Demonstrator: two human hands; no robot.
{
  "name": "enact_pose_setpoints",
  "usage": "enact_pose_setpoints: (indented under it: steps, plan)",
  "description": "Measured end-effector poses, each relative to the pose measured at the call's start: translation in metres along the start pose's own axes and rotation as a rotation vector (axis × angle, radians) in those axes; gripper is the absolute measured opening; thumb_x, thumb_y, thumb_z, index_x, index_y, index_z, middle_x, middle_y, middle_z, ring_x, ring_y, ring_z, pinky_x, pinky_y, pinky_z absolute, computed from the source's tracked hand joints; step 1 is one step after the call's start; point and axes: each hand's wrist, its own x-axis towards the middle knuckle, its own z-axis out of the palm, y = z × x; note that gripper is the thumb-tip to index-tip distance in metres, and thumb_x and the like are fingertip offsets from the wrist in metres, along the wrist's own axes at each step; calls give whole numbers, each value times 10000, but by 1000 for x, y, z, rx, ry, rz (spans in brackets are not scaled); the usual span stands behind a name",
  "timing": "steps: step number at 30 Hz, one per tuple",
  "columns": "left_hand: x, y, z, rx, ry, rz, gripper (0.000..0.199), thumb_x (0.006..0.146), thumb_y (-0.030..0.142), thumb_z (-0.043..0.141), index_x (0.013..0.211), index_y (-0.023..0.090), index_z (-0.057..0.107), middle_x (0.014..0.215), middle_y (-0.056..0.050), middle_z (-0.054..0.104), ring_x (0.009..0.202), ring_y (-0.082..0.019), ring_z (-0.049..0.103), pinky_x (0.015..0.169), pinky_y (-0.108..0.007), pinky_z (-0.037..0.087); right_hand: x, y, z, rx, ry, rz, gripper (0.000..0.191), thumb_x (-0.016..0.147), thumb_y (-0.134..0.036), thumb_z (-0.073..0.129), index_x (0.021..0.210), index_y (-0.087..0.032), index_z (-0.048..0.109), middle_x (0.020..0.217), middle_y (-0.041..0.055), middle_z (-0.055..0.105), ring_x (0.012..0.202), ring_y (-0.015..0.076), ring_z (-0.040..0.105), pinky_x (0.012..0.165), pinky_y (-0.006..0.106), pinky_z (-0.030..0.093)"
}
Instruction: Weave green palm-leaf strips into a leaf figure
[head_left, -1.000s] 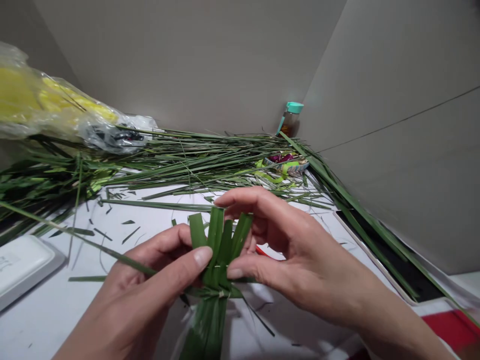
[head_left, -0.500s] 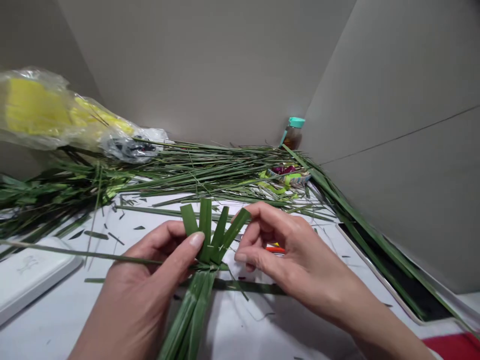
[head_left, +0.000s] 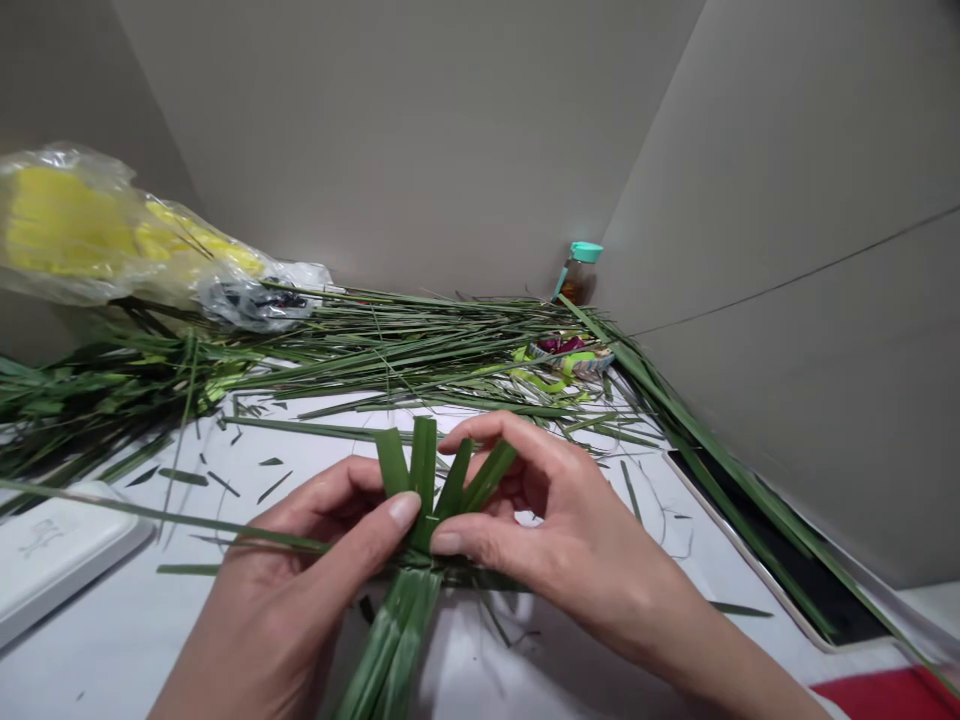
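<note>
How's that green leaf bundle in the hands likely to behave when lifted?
The leaf bundle is probably light, being thin, flat strips. Its short upper ends look fairly stiff, standing fanned without drooping. The left hand and right hand both pinch it near where the strips gather, so it might loosen if released.

My white tabletop (head_left: 615,670), closed in by grey walls.
At twelve o'clock I face a plain grey wall (head_left: 405,140); around one o'clock it meets the right-hand wall (head_left: 810,130), where a thin dark line (head_left: 847,260) slants upward. Towards ten o'clock stands a darker wall (head_left: 60,80). Muted light leaves soft shadows before me at six.
</note>
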Motion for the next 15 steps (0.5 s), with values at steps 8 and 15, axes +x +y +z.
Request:
enact_pose_setpoints:
  steps: [8, 15]
  plan:
    - [-3, -5, -4, 8, -66, -6, 269, 724, 330, 870, 970, 314, 763, 958, 18, 813, 829, -219, 765, 727, -247, 619, 0, -2, 8, 47, 45, -60, 69, 758, -178, 712, 712, -179, 661, 659, -44, 599, 604, 95, 525, 547, 194, 429]
    - [-1, -7, -7, 11, -130, -34, 182, 744, 363, 843, 875, 291, 740, 881, 3, 800, 825, -256, 764, 693, -277, 619, -6, -1, 13, -9, 81, -132, 91, 791, -209, 709, 715, -190, 662, 670, -43, 570, 588, 98, 485, 489, 201, 373]
